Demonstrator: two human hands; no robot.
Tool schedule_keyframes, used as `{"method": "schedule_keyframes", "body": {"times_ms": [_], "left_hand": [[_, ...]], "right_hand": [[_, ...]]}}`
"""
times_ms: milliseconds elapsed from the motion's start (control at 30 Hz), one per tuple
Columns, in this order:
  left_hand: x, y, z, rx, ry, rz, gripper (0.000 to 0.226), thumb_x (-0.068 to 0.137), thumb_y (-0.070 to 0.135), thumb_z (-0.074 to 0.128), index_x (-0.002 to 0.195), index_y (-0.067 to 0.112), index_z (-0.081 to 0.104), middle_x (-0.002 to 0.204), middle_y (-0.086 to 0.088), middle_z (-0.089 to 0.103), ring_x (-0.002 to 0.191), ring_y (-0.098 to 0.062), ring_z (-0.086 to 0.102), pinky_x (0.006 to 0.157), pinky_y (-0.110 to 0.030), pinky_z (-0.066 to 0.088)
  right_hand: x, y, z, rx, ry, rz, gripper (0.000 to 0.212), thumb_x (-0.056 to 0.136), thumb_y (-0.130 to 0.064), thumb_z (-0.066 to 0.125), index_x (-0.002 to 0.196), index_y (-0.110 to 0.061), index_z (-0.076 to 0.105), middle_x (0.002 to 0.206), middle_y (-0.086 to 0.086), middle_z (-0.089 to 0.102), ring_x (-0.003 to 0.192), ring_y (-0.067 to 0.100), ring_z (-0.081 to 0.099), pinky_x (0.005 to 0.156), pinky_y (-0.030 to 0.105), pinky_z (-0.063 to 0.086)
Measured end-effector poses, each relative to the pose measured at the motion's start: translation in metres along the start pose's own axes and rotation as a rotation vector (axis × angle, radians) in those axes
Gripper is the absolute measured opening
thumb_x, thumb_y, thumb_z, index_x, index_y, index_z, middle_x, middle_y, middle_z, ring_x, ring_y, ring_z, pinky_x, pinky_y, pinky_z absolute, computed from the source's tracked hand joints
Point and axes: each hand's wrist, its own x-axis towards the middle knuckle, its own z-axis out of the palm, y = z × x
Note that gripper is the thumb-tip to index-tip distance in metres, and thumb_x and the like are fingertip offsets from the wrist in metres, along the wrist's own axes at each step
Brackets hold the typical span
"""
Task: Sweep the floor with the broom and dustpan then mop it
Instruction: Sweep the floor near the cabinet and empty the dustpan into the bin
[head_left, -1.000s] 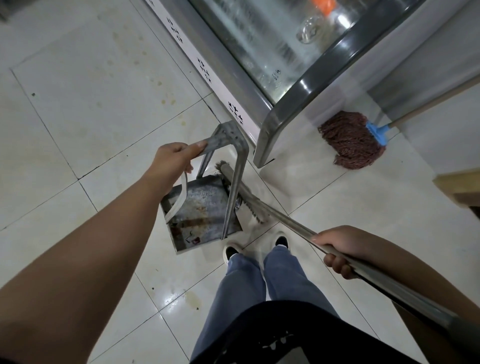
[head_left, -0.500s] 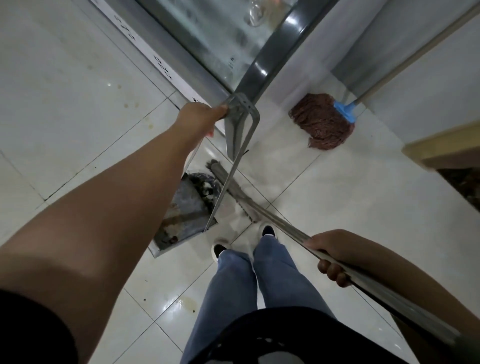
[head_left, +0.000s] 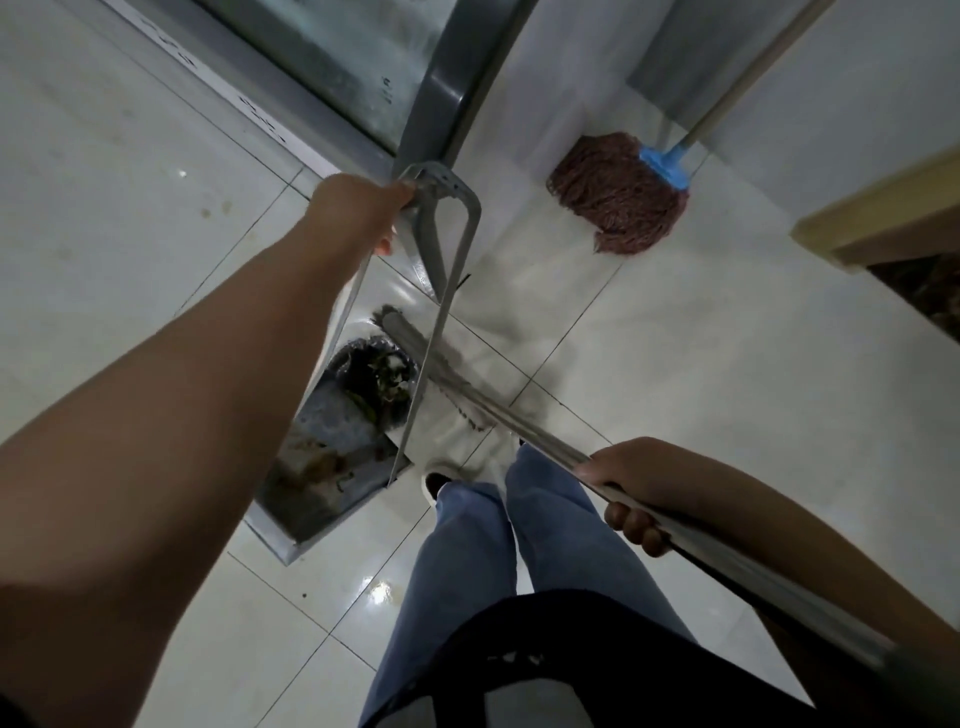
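Note:
My left hand (head_left: 358, 213) grips the top of the metal dustpan's tall handle (head_left: 447, 249). The grey dustpan (head_left: 322, 467) hangs tilted just left of my feet, with dark debris and leaves heaped in its far end. My right hand (head_left: 639, 483) holds the broom's long handle (head_left: 727, 561), which slants down to the broom head (head_left: 415, 343) lying blurred on the tiles beside the dustpan. A reddish-brown mop (head_left: 618, 195) with a blue collar and wooden pole leans against the wall at the upper right.
A glass-fronted cabinet with a steel frame (head_left: 447, 78) stands ahead, its corner close to my left hand. A wooden ledge (head_left: 878, 218) juts in at the right. My jeans and shoes (head_left: 441, 480) are below. Pale floor tiles (head_left: 130, 182), lightly stained, stretch left.
My left hand has lifted the dustpan handle up and away, tilting the pan so the debris slid to its far end. The broom head has shifted slightly; my right hand keeps its grip.

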Motion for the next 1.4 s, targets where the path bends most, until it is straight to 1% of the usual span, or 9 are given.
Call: {"method": "schedule_keyframes", "body": {"times_ms": [100, 200, 333, 433, 533, 767, 1000, 1167, 1400], "left_hand": [[0.002, -0.017, 0.005, 0.015, -0.019, -0.028, 0.042, 0.091, 0.042, 0.053, 0.061, 0.012, 0.048, 0.031, 0.006, 0.049, 0.023, 0.005, 0.041, 0.042, -0.016, 0.036], [0.004, -0.02, 0.005, 0.047, 0.018, -0.049, 0.045, 0.091, 0.044, 0.051, 0.06, 0.013, 0.048, 0.037, 0.001, 0.051, 0.018, 0.0, 0.033, 0.045, -0.02, 0.027], [0.007, -0.008, -0.001, 0.0, 0.042, -0.006, 0.042, 0.089, 0.044, 0.055, 0.061, 0.014, 0.048, 0.053, 0.003, 0.053, 0.044, -0.003, 0.044, 0.048, -0.017, 0.031], [0.006, -0.005, -0.003, 0.043, 0.034, 0.017, 0.04, 0.089, 0.042, 0.055, 0.062, 0.014, 0.047, 0.058, 0.003, 0.052, 0.044, -0.004, 0.045, 0.036, -0.01, 0.036], [0.004, -0.007, 0.002, 0.09, 0.02, 0.005, 0.041, 0.088, 0.045, 0.055, 0.063, 0.013, 0.049, 0.057, 0.003, 0.054, 0.023, 0.003, 0.042, 0.03, -0.009, 0.03], [-0.004, -0.007, 0.008, 0.148, 0.021, -0.012, 0.043, 0.088, 0.048, 0.053, 0.067, 0.011, 0.053, 0.023, 0.01, 0.043, 0.037, -0.003, 0.046, 0.045, -0.014, 0.037], [-0.02, -0.002, 0.006, 0.156, -0.044, 0.04, 0.043, 0.087, 0.051, 0.054, 0.077, 0.009, 0.057, 0.059, 0.0, 0.055, 0.025, 0.0, 0.041, 0.024, -0.008, 0.024], [-0.03, 0.001, 0.007, 0.161, -0.108, 0.041, 0.04, 0.087, 0.048, 0.055, 0.09, 0.008, 0.06, 0.063, 0.001, 0.05, 0.048, -0.005, 0.043, 0.042, -0.016, 0.03], [-0.021, -0.017, 0.013, 0.125, -0.121, 0.036, 0.045, 0.088, 0.049, 0.053, 0.061, 0.013, 0.055, 0.058, 0.002, 0.057, 0.047, -0.005, 0.044, 0.049, -0.019, 0.029]], "right_hand": [[0.003, 0.001, 0.002, -0.013, -0.023, -0.001, 0.031, 0.096, -0.025, 0.042, 0.066, -0.018, 0.039, 0.034, -0.002, 0.035, 0.024, 0.006, 0.027, 0.03, 0.01, 0.023], [0.004, 0.003, 0.004, -0.015, -0.028, 0.016, 0.032, 0.097, -0.028, 0.044, 0.069, -0.014, 0.037, 0.034, -0.002, 0.035, 0.024, 0.005, 0.026, 0.029, 0.009, 0.022], [0.006, 0.008, 0.006, 0.009, -0.025, 0.02, 0.032, 0.097, -0.027, 0.043, 0.069, -0.013, 0.035, 0.033, -0.002, 0.036, 0.023, 0.005, 0.027, 0.029, 0.008, 0.022], [0.005, 0.011, 0.007, 0.027, -0.009, 0.012, 0.032, 0.096, -0.027, 0.043, 0.068, -0.013, 0.035, 0.034, -0.002, 0.037, 0.022, 0.005, 0.029, 0.028, 0.009, 0.023], [0.006, 0.013, 0.007, 0.026, -0.012, 0.044, 0.037, 0.097, -0.034, 0.041, 0.069, -0.01, 0.038, 0.033, -0.002, 0.039, 0.022, 0.005, 0.03, 0.028, 0.008, 0.025], [0.006, 0.024, 0.007, 0.024, 0.004, 0.019, 0.038, 0.095, -0.037, 0.044, 0.067, -0.013, 0.038, 0.034, -0.003, 0.038, 0.022, 0.005, 0.029, 0.028, 0.009, 0.024], [0.008, 0.035, 0.008, 0.004, -0.013, -0.002, 0.04, 0.095, -0.039, 0.043, 0.065, -0.013, 0.04, 0.036, -0.003, 0.038, 0.024, 0.005, 0.029, 0.029, 0.011, 0.025], [0.006, 0.036, 0.006, -0.01, -0.025, -0.029, 0.03, 0.094, -0.033, 0.043, 0.07, -0.014, 0.039, 0.037, -0.003, 0.037, 0.025, 0.005, 0.028, 0.03, 0.011, 0.023], [0.009, 0.037, 0.003, -0.024, -0.059, -0.008, 0.027, 0.096, -0.029, 0.043, 0.074, -0.013, 0.039, 0.035, -0.003, 0.038, 0.024, 0.005, 0.029, 0.029, 0.01, 0.024]]}}
